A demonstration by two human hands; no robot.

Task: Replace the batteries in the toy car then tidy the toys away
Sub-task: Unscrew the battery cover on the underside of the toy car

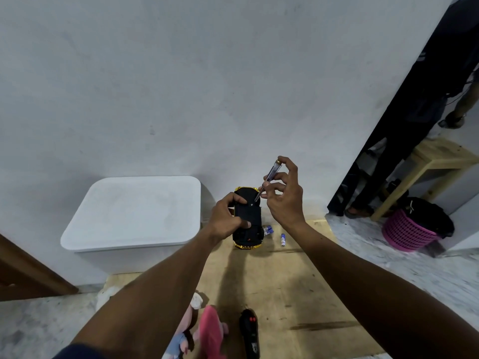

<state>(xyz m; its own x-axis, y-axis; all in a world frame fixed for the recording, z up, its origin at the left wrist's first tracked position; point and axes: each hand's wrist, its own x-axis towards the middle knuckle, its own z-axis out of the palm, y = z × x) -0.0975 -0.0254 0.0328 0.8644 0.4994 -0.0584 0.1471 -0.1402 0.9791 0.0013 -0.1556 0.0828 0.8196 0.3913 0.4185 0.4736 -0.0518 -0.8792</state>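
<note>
Beyond the pink plush toy, our left hand clamps the upturned black-and-yellow toy car; our right hand, pinching the clear-handled screwdriver, should press squarely into the screw.

— Where's the left hand?
— Arm stretched forward, fingers curled shut around something dark.
— And the right hand?
— Raised just beside it, fingertips pinching a thin tool, wrist bent down.
</note>
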